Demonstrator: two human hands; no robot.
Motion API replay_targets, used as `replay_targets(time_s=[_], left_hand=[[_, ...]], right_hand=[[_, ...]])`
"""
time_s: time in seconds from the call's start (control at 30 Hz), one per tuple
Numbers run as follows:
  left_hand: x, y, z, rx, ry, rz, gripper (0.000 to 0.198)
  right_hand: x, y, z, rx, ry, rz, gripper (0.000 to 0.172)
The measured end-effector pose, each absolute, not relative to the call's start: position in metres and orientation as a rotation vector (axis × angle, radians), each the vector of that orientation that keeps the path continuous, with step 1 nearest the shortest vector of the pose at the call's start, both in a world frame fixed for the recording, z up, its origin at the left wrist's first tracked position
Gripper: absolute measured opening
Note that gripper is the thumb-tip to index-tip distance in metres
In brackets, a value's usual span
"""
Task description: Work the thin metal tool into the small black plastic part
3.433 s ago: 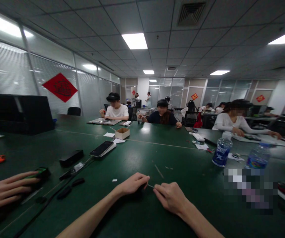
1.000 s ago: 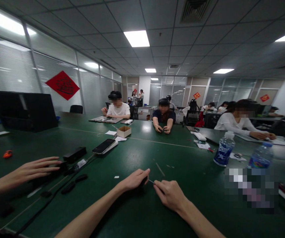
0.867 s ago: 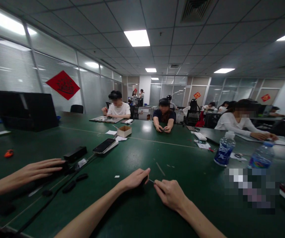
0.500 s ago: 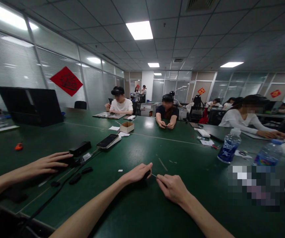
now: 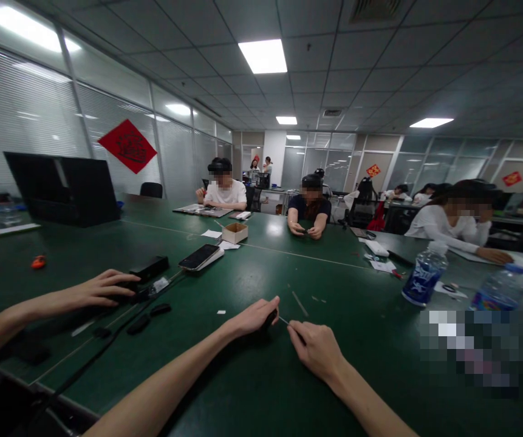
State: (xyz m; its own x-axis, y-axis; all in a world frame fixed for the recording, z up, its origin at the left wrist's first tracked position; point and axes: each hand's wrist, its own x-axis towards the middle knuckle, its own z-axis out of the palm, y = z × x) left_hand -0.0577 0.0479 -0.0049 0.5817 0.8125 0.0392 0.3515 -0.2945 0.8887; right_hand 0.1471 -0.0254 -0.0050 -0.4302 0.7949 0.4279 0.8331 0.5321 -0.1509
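Observation:
Near the middle of the green table, my left hand [image 5: 256,318] is closed around a small black object [image 5: 269,319], mostly hidden by its fingers. Just to the right, my right hand [image 5: 318,347] is closed on a thin metal-shafted tool [image 5: 283,320], whose rear part is covered by the fingers. The shaft spans the gap between my two hands and points at the black object; whether its tip touches cannot be seen. A small white scrap [image 5: 221,312] lies left of my left hand.
At left, another person's hand [image 5: 101,290] rests by a black box [image 5: 149,267], cables and black pieces [image 5: 139,324]. A phone [image 5: 200,257] and open cardboard box [image 5: 234,232] lie beyond. Bottles [image 5: 425,273] stand at right. People sit around the green table [image 5: 225,388].
My hands keep nearly the same place and hold. The view has shifted slightly. The person at the far right has raised one hand to the head.

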Motion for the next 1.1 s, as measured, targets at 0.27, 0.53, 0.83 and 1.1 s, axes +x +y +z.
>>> replay_targets(time_s=[0.27,0.53,0.83,1.1], left_hand=[[-0.056,0.045,-0.002,1.822,0.952,0.621,0.071],[-0.057,0.045,0.001,1.808,0.942,0.587,0.069],[-0.056,0.043,0.005,1.833,0.970,0.569,0.061],[-0.056,0.042,0.010,1.889,0.959,0.570,0.058]], right_hand=[[0.146,-0.026,-0.005,-1.361,-2.315,-0.145,0.036],[0.146,-0.023,-0.010,-1.388,-2.293,-0.137,0.034],[0.144,-0.025,-0.008,-1.415,-2.295,-0.168,0.036],[0.146,-0.023,-0.008,-1.409,-2.292,-0.160,0.037]])
